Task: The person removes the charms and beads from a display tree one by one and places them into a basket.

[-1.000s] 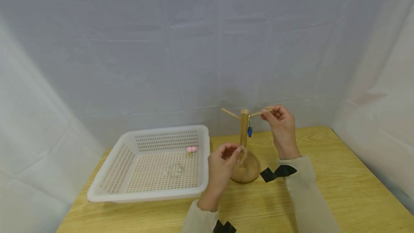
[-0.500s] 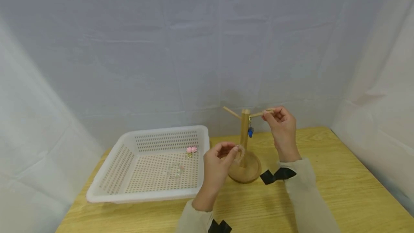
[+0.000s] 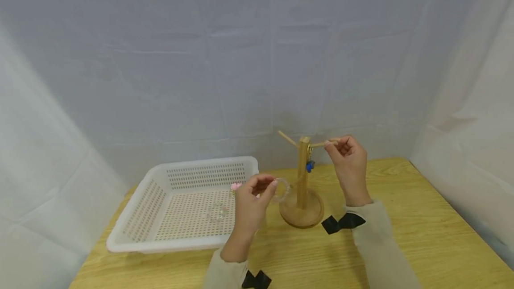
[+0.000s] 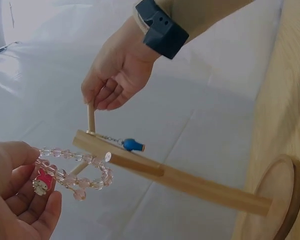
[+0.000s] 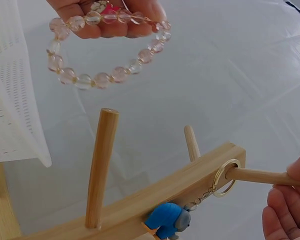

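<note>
The left hand (image 3: 250, 204) pinches a bracelet of translucent pale-pink and clear round beads (image 4: 70, 178) at its edge, between thumb and index fingers' tips; the other fingers curve loosely beneath. Held by so small a part, the loop hangs free and uncovered, which likely suits handling a soft string of beads. It is in the air, left of a light-wood stand with a square post and round base (image 3: 303, 177), apart from the post and around no peg.

The right hand (image 3: 348, 164) has its fingers closed on the outer end of 1 slim round wooden peg (image 5: 260, 176), probably to steady the stand. On that same peg, close to the post, a gold split ring (image 5: 217, 187) carries a chain and a blue-and-grey pendant (image 5: 165, 220). At least 2 more pegs show, including a bare thicker round wooden peg (image 5: 104, 155).

The beads are glossy and see-through, with small gold-toned spacers between some of them; a pink-and-white character charm (image 4: 42, 182) dangles beside the left palm.

On the table (image 3: 401, 235) to the left, a white perforated plastic basket (image 3: 172, 246) contains a clear beaded ring (image 3: 218, 212) and a partly hidden pink ornament (image 3: 236, 186).
</note>
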`<state>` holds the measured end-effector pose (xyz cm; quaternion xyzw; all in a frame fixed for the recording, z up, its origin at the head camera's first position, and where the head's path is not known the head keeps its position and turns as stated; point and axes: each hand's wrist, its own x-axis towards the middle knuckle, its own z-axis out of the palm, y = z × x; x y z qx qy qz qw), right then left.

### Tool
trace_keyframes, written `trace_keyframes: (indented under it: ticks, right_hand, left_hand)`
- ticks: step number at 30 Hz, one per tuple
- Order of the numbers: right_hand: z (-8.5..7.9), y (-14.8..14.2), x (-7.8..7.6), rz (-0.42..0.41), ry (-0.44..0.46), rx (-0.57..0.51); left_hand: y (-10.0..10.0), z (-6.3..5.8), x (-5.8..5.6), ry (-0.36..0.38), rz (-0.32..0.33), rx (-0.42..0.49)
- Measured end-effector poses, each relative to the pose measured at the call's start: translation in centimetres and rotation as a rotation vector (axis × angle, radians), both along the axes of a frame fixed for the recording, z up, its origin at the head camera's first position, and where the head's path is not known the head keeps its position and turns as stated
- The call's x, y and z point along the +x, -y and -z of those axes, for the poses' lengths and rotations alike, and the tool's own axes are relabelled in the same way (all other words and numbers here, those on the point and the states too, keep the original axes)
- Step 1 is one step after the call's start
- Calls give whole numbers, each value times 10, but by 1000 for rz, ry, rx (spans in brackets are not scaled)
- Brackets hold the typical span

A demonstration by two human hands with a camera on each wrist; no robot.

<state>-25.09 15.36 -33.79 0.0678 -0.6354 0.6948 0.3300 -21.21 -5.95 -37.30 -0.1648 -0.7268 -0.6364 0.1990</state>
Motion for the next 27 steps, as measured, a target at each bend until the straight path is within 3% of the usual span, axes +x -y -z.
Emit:
trace_keyframes:
  ticks: [4,11,14,19,23,27]
  right_hand:
    - [-1,-1,0,10,-7,26]
    - [0,-5,-3,-5,-4,69]
    - [1,-9,-5,-31,22,105]
    - [5,-15,-9,-118,59,136]
    - [12,-19,-11,-196,60,119]
    - [21,-24,-15,-269,67,166]
  left_hand:
    - [11,-1,-1,14,-33,-17]
    - [29,-24,14,13,-90,-71]
    - [39,-24,14,13,-117,-97]
    - [53,-18,9,23,-139,-129]
    - [63,-7,3,48,-169,-151]
    - [74,3,0,98,-201,-171]
